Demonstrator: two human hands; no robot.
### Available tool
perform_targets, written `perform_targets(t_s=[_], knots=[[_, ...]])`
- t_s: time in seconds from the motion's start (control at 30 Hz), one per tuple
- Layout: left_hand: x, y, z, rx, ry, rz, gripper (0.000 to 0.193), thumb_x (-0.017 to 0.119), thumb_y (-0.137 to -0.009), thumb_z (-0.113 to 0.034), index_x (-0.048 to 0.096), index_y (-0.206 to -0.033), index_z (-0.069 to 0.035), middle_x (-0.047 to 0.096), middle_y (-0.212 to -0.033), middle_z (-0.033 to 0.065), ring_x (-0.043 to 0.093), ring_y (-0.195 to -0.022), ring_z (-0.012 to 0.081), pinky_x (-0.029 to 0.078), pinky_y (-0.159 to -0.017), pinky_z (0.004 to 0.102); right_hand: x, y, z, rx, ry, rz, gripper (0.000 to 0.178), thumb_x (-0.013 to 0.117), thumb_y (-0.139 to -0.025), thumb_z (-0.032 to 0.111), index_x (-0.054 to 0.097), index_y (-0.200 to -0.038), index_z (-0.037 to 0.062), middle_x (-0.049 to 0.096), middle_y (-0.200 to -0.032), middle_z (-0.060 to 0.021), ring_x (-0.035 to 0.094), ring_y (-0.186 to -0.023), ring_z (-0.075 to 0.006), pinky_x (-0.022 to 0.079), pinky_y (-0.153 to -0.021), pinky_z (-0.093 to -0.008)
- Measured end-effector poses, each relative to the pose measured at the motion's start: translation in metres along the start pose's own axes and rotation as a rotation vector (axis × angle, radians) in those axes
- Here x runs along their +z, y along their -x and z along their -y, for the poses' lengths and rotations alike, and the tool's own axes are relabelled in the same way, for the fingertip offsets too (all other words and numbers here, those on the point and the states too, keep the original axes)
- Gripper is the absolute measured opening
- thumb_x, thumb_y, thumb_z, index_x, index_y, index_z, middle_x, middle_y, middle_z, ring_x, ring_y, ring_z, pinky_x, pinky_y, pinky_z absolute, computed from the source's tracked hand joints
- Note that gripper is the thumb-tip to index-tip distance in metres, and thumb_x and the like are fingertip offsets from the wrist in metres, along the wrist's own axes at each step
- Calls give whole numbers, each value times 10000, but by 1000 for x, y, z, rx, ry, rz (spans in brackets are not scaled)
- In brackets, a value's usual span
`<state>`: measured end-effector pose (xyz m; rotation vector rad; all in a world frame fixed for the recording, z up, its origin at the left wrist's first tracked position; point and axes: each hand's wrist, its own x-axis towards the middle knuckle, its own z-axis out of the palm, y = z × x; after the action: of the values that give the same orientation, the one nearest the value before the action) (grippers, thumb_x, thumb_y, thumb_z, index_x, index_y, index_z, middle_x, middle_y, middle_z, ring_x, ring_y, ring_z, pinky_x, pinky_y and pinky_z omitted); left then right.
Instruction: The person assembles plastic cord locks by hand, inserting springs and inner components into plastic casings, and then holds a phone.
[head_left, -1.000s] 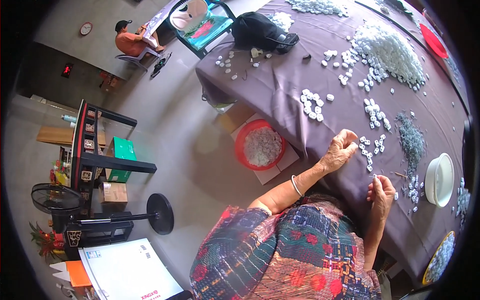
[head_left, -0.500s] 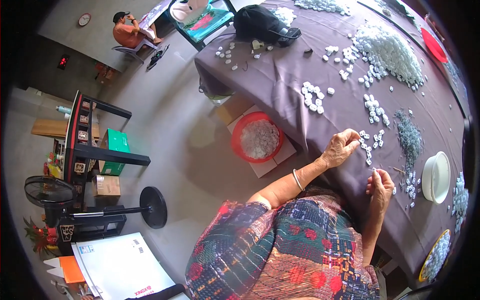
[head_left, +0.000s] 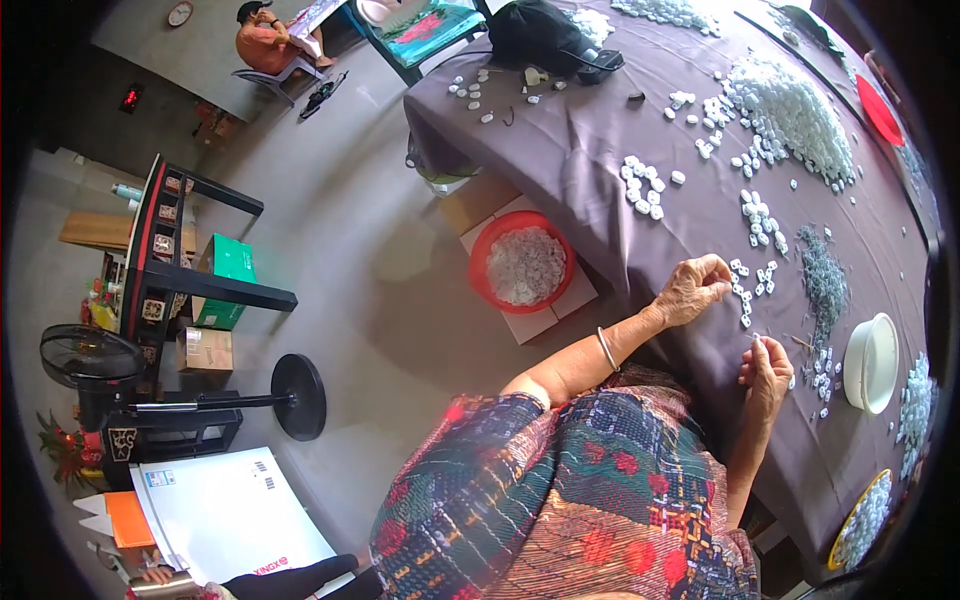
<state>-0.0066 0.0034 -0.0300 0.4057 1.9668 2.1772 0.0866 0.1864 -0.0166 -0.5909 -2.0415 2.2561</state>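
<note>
My left hand point(head_left: 697, 290) is over the brown tablecloth point(head_left: 590, 190), its fingertips pinched together beside a loose group of small white plastic pieces with dark holes point(head_left: 745, 295). What those fingers hold, if anything, is too small to make out. My right hand point(head_left: 766, 372) is nearer the table's edge, thumb and forefinger closed on a tiny white piece point(head_left: 755, 337). Its other fingers are curled in. Several more white pieces point(head_left: 823, 380) lie to the right of that hand. Beyond them is a heap of thin blue-grey bits point(head_left: 825, 275).
A white tub point(head_left: 870, 365) and a yellow-rimmed tray point(head_left: 840, 550) stand at the right. Farther off are a large pile of white pieces point(head_left: 790, 120) and a black cap point(head_left: 540, 40). A red basin point(head_left: 480, 290) sits below the table. A fan point(head_left: 95, 370) and a seated person point(head_left: 265, 45) are left.
The whole view has shifted slightly, while both hands keep nearly the same pose. At the lower left, another person's hand and a dark sleeve or leg show more. The seated person's arms have shifted.
</note>
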Motion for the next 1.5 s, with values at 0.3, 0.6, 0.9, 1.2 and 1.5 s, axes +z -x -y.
perform_targets(t_s=[0.3, 0.6, 0.9, 1.2, 1.5], knots=[[-3, 3, 2, 23, -71, -76, 71, 612, -797, -28, 553, -833, -17, 561, -721, -10, 544, -667, 54, 461, -597, 214, 2, -5, -4, 3, 27, 8, 138, 599, -866, 175, 578, -922, 51, 566, -638, -3, 468, -438, -42, 368, -362, -165], [5, 2, 4, 35, -108, -85, 102, 643, -792, -49, 601, -882, -25, 572, -758, -5, 517, -703, 64, 451, -632, 212, 9, 6, 12, 100, -42, -82, 118, 594, -852, 143, 569, -931, 59, 539, -635, -7, 461, -467, -53, 358, -383, -188], [-7, 4, 1, 22, -94, -35, 86, 646, -803, -23, 591, -870, -14, 597, -750, -13, 539, -672, 34, 438, -574, 164, 16, 8, 17, 63, -16, -35, 130, 582, -855, 141, 588, -862, 11, 586, -637, -28, 520, -493, -63, 428, -405, -199], [2, 6, -12, -91, 98, 17, 115, 649, -808, -49, 603, -908, -19, 615, -756, -11, 567, -653, 45, 468, -577, 178, 5, 11, 14, 70, -95, -8, 140, 588, -858, 169, 584, -855, 29, 597, -654, -22, 529, -475, -61, 439, -408, -191], [-5, 2, -10, -52, -19, -63, 121, 615, -813, -8, 592, -927, 23, 618, -726, 57, 586, -632, 103, 480, -561, 210, 9, 8, 20, 38, -32, 0, 123, 542, -861, 116, 572, -834, -1, 579, -635, -43, 519, -477, -74, 419, -396, -204]])
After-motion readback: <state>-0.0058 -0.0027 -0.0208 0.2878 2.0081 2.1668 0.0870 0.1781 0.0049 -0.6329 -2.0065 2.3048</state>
